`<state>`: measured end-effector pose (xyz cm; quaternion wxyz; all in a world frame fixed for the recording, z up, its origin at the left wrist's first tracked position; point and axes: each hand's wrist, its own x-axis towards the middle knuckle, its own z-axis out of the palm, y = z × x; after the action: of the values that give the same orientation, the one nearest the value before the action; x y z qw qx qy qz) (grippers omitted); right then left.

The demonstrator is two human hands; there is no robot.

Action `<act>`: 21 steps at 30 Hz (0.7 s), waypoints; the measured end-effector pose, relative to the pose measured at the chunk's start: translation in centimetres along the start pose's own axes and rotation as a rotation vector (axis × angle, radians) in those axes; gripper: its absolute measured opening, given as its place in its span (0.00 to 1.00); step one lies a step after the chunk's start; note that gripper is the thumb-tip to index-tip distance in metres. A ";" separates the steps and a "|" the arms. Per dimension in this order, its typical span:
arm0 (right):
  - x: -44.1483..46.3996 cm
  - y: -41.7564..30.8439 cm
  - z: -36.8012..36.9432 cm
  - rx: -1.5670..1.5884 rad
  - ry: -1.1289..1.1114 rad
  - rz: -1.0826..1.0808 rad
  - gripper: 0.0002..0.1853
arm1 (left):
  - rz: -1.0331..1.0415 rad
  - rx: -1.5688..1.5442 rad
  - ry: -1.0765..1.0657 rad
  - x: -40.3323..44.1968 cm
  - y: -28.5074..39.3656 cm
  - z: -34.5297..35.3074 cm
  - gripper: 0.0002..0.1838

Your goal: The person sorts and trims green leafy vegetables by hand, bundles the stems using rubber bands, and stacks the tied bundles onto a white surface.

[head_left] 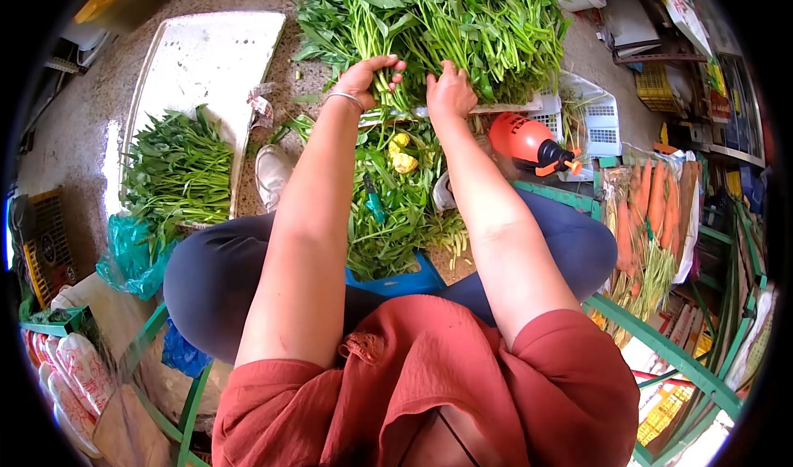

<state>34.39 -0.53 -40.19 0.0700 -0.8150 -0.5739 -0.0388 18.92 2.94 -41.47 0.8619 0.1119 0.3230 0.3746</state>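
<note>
A large heap of leafy green stems, which look like water spinach [487, 29], lies in front of me. My left hand [363, 80], with a bracelet at the wrist, curls its fingers round some stems at the heap's near left edge. A short gap to the right, my right hand [452, 93] has bent fingers on stems at the near edge; leaves hide part of the fingertips. Below the hands, a blue tub [405, 281] between my legs holds loose greens, yellow pieces [403, 161] and a green-handled tool [373, 201].
A white board [206, 54] on the left carries another pile of greens [178, 169]. Right of my hands are a red spray bottle [520, 140] and a white plastic basket [601, 120]. Carrots [652, 202] lie farther right, behind a green metal frame [669, 351]. A teal bag [136, 256] sits left of my knee.
</note>
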 end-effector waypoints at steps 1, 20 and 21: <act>-0.1 0.1 0.2 -0.016 0.042 -0.001 0.20 | 0.000 0.002 0.009 -0.3 0.0 0.4 0.06; -1.7 0.2 -1.7 0.485 0.235 -0.162 0.06 | 0.010 0.147 0.031 -0.1 -0.7 -0.7 0.09; -0.8 0.2 -1.5 0.439 0.282 -0.201 0.06 | 0.008 0.105 0.034 0.0 -0.8 -0.7 0.09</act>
<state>34.38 -1.54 -38.88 0.3198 -0.7059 -0.6311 -0.0331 18.95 2.31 -42.33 0.8477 0.1518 0.3564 0.3625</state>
